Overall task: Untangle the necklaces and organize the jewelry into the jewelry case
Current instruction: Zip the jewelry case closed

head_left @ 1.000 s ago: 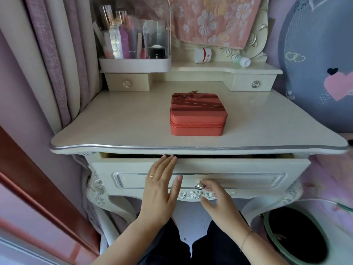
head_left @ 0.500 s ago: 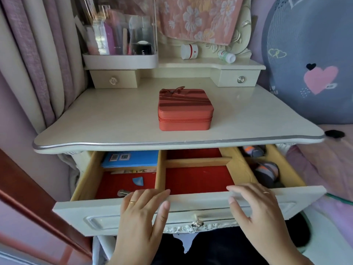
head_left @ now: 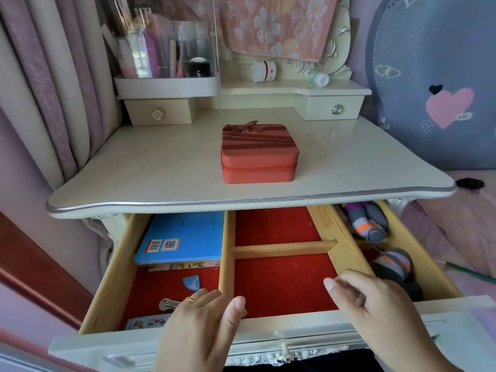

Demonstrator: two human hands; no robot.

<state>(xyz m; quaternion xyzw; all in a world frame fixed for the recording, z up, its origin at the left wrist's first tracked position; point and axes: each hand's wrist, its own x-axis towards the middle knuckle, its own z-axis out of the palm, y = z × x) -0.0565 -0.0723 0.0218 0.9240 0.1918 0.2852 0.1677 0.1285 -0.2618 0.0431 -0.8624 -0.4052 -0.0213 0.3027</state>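
As I am looking down through the head camera, the left hand (head_left: 200,326) is reaching flat over the drawer front (head_left: 268,336). Its fingers are lying straight, a gold ring is showing on one, and it is holding nothing. The right hand (head_left: 375,310) is hovering over the same rim, its fingers loosely bent and slightly blurred, and it is gripping nothing either. I cannot tell whether either hand is touching the wood.

The drawer is standing pulled out, showing red lining and pale wooden dividers (head_left: 226,251). In its left compartment, a metal clip (head_left: 167,304) is lying just beside the left fingertips. A small blue scrap (head_left: 192,282) is lying beyond it, and a blue book (head_left: 185,241) with a barcode and a QR code is lying farther back. Rolled socks (head_left: 394,264), grey with orange bands, are sitting in the right compartment.

Farther off, the jewelry case (head_left: 259,154) is resting near the middle of the dressing table top (head_left: 161,170), well apart from both hands. It is squarish with rounded corners and coral red. Darker ribbon bands are running across its lid to a bow at the rear left corner. The lid is sitting down, with the zipper closed around the side.

At the back, a clear-covered cosmetics organizer (head_left: 166,55) is standing on the raised shelf at the left. A white jar (head_left: 264,71) and a small bottle (head_left: 316,76) are lying on their sides under a hanging floral cloth (head_left: 273,25).
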